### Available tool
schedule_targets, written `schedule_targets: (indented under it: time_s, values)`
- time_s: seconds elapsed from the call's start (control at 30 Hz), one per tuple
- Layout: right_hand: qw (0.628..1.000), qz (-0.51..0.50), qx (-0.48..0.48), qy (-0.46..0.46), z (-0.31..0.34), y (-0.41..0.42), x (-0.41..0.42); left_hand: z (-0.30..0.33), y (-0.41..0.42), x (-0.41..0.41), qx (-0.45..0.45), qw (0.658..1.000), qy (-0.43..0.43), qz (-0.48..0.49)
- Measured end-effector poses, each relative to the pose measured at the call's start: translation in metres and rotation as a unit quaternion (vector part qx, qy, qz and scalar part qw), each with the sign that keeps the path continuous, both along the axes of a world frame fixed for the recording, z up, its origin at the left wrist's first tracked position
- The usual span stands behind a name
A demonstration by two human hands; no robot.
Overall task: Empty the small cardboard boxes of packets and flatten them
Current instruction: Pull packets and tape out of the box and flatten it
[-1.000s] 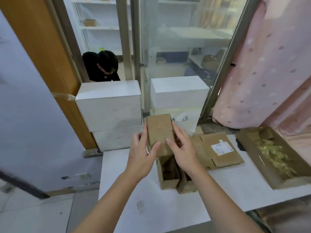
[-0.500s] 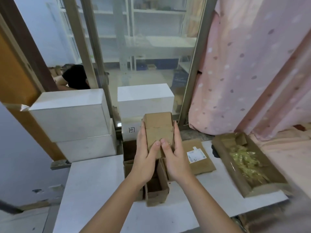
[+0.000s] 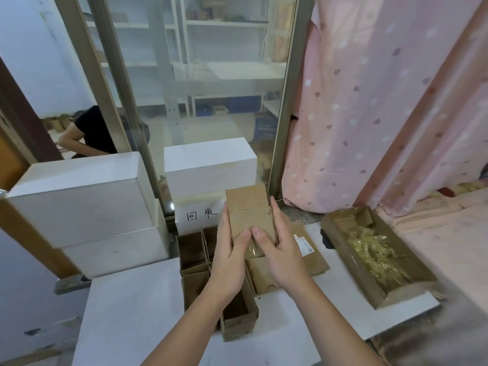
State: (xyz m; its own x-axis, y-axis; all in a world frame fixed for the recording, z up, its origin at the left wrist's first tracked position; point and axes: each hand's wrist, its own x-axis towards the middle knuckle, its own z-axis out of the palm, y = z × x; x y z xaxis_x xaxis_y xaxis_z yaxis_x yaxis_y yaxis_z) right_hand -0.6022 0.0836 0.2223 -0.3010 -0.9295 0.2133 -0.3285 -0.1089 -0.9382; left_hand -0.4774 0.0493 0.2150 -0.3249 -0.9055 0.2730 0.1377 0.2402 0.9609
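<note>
I hold a small brown cardboard box [image 3: 248, 210] upright above the white table [image 3: 137, 313]. My left hand [image 3: 229, 254] grips its left side and my right hand [image 3: 280, 249] grips its right side, both thumbs pressing on the front face near the bottom. Clear plastic shows at the box's lower end, by my right thumb. Below my hands stand several open, empty small cardboard boxes [image 3: 237, 315]. Flattened cardboard boxes [image 3: 309, 254], the top one with a white label, lie just to the right of them.
A long open cardboard tray [image 3: 380, 297] holding yellow-green packets sits at the right of the table. White boxes [image 3: 87, 202] are stacked at the left and behind, one with handwriting [image 3: 202, 214]. A pink dotted curtain [image 3: 369, 114] hangs at right. A person crouches behind the glass door.
The view has swung to the right and nearer. My hands still hold the box at both sides; my thumbs have come together on its front face.
</note>
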Motion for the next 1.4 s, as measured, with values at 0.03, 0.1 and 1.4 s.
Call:
schedule_targets:
  time_s: [0.03,0.1,1.4]
  values:
    - [1.0,0.002,0.007,0.006,-0.001,-0.001,0.0,-0.002,-0.002,-0.001,-0.005,1.0,0.0,0.005]
    - [1.0,0.0,0.021,0.009,-0.003,-0.002,-0.002,-0.008,-0.005,-0.005,-0.008,1.0,-0.006,0.005]
    - [0.994,0.062,0.059,-0.072,-0.042,-0.011,-0.199,-0.041,0.005,-0.177,0.063,0.995,-0.078,0.015]
